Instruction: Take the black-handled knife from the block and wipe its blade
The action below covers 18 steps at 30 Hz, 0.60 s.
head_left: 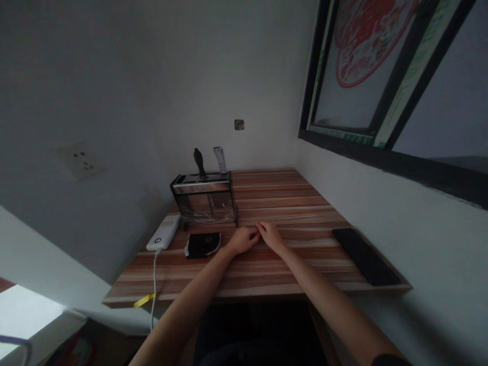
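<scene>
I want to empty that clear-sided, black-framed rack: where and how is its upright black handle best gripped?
Probably by the upper part of the upright black handle, coming from the near left. It rises above the clear-sided, black-framed rack, leaning slightly left, while a grey-white piece stands on its right, leaving less room.

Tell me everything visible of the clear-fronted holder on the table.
The clear-fronted holder has a black frame, a shiny, metal-looking band along its upper front and a see-through, plastic-looking front panel, crinkled low down. It stands upright on dark feet on the wood-grain table. A black handle and a grey handle stick up from its top. The left hand is nearby, not touching.
</scene>
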Each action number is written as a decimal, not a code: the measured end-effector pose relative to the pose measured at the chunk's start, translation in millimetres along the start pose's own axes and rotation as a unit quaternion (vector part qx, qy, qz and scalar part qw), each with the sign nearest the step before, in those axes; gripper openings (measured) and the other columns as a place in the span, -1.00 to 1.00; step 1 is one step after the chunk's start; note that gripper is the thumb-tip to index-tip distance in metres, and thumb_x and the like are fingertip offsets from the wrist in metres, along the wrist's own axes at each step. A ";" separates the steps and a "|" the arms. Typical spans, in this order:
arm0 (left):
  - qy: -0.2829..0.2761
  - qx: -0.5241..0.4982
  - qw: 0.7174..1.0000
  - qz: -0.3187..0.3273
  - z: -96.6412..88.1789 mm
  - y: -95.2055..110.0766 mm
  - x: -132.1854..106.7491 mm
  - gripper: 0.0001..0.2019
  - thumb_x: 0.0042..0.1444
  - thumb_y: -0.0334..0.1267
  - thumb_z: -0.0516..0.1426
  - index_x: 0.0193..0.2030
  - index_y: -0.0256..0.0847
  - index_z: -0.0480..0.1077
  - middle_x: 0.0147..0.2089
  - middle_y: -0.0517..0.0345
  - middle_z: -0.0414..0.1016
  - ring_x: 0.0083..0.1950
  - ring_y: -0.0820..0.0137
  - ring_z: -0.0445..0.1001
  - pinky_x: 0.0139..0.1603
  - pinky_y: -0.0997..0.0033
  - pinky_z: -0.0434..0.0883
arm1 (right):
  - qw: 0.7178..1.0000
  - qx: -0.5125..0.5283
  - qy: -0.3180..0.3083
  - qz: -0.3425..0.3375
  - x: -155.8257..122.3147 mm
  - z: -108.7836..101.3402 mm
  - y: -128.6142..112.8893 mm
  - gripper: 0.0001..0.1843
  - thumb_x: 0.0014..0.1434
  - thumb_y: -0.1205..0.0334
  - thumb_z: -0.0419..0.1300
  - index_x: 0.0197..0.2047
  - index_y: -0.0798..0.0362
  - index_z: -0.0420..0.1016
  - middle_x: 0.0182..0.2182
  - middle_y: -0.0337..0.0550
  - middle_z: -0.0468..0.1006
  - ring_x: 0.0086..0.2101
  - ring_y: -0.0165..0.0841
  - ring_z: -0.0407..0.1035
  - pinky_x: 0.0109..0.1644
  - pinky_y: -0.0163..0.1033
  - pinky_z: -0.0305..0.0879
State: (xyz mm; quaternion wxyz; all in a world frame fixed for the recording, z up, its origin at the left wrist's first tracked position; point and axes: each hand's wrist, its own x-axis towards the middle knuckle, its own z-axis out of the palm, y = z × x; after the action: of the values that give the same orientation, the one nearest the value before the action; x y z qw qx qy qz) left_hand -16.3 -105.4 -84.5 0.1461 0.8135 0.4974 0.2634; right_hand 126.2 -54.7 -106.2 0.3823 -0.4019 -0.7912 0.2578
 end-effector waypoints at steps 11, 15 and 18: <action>0.004 0.017 1.000 0.005 -0.7 1.4 -0.3 -0.77 0.16 -0.32 0.01 -0.26 -0.23 0.52 -0.28 0.06 0.59 -0.29 0.33 0.51 -0.23 0.48 0.33 | 1.000 -0.003 -0.005 0.002 0.1 0.6 1.3 -0.56 0.24 0.02 -0.09 -0.62 0.01 0.21 -0.65 -0.20 0.37 -0.54 -0.37 0.23 -0.43 -0.31 0.01; 0.005 0.022 1.000 0.010 -1.0 1.7 -0.6 -0.76 0.17 -0.32 0.01 -0.25 -0.24 0.51 -0.27 0.05 0.60 -0.28 0.33 0.52 -0.24 0.48 0.32 | 1.000 -0.007 -0.007 -0.002 0.3 0.6 1.8 -0.56 0.24 0.03 -0.10 -0.61 0.02 0.21 -0.64 -0.20 0.37 -0.53 -0.36 0.24 -0.43 -0.31 0.01; 0.004 0.028 1.000 0.009 -0.7 1.5 -0.3 -0.76 0.17 -0.31 0.01 -0.25 -0.24 0.51 -0.27 0.06 0.60 -0.28 0.34 0.52 -0.24 0.49 0.33 | 1.000 -0.012 -0.007 -0.004 0.5 1.0 2.6 -0.56 0.24 0.04 -0.09 -0.61 0.02 0.20 -0.64 -0.20 0.36 -0.53 -0.38 0.23 -0.43 -0.32 0.00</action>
State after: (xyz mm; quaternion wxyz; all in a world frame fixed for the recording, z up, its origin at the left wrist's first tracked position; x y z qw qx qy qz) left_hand -15.7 -106.4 -83.3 0.1191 0.8209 0.4973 0.2541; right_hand 126.3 -53.0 -108.5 0.3730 -0.4017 -0.7983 0.2496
